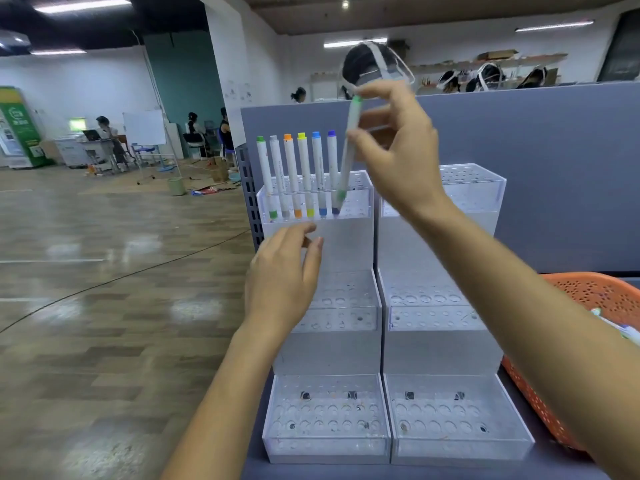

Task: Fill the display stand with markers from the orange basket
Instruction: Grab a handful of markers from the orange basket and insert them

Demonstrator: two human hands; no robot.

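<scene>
A person's right hand pinches a green-capped marker between thumb and fingertips, the grip closed around its upper barrel. The marker is tilted, with its lower green end at the top tier of the left display stand, just right of a purple-capped marker. Whether the tip sits inside a hole cannot be told. Six markers stand upright in a row in that tier, capped from left to right in green, grey, orange, yellow, blue and purple. The left hand hovers in front of the stand's upper face, its grip released, with fingers loosely curled around nothing. The stand's two lower tiers show bare holes, as does the second stand touching it on the right. The orange basket rests at the right edge of the grey tabletop, partly hidden behind the right forearm, with loose markers lying inside. A grey partition rises behind the stands.
</scene>
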